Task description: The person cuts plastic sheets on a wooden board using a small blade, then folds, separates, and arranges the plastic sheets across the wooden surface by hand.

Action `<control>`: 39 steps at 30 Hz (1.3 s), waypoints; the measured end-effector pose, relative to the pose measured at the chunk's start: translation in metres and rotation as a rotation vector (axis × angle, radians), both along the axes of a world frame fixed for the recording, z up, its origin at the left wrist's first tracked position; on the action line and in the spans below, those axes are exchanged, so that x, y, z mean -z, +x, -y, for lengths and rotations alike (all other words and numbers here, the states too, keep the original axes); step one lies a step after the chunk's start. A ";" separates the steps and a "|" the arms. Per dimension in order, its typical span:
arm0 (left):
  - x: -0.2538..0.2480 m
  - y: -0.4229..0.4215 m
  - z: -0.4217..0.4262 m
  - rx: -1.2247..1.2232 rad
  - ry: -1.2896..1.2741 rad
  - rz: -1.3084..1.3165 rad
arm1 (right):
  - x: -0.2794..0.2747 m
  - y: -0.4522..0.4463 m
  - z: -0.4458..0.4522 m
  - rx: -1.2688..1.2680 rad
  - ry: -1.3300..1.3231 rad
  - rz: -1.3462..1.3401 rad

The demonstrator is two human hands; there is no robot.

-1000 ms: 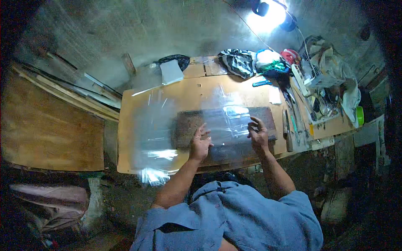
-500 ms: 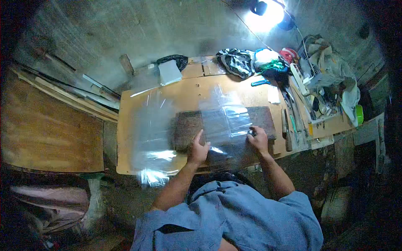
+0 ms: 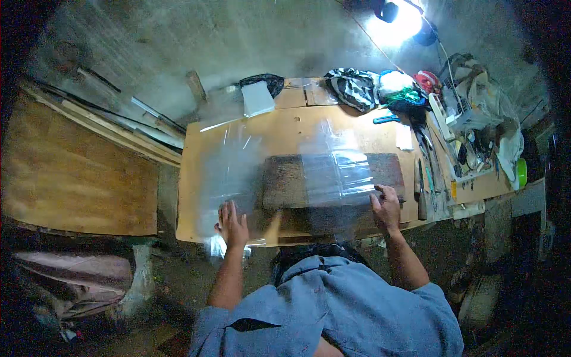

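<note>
clear plastic sheet (image 3: pixel 351 172), lying across the dark board (image 3: pixel 284 181). left of the board: loose film (image 3: pixel 226 166), with the left hand (image 3: pixel 233 226) over its near end, fingers spread; contact cannot be told. behind the board, toward its left: a black plastic bag (image 3: pixel 275 83), contents hidden. behind the board's middle: a striped bag (image 3: pixel 354 89), likewise closed to view. at the board's right front: the right hand (image 3: pixel 388 207), fingers curled beside the sheet's edge; whether they pinch it cannot be told. right of the board: a white tray (image 3: pixel 474 177) of jumbled small items; farther right, a green container (image 3: pixel 521 172), interior unseen. step in hand, as judged: tending film at both sides; separating one thin layer would call for light fingertips at an edge.
</note>
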State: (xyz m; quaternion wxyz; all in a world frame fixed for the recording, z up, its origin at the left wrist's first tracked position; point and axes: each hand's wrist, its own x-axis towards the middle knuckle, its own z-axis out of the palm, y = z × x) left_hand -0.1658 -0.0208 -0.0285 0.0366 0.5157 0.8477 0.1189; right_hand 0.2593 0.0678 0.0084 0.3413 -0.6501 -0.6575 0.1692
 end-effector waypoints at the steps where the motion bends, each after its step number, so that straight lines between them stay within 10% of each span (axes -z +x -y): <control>1: 0.005 -0.006 0.001 -0.003 -0.044 -0.035 | -0.005 -0.003 0.001 -0.002 -0.001 0.001; 8: 0.041 -0.048 -0.002 0.080 0.181 -0.042 | -0.012 -0.018 -0.001 -0.032 -0.016 -0.081; 28: -0.051 -0.033 -0.008 0.090 0.518 0.060 | -0.030 -0.063 0.002 -0.183 -0.158 -0.300; 39: -0.113 0.062 0.012 0.566 0.612 0.065 | -0.045 -0.139 0.004 -0.621 -1.035 -1.012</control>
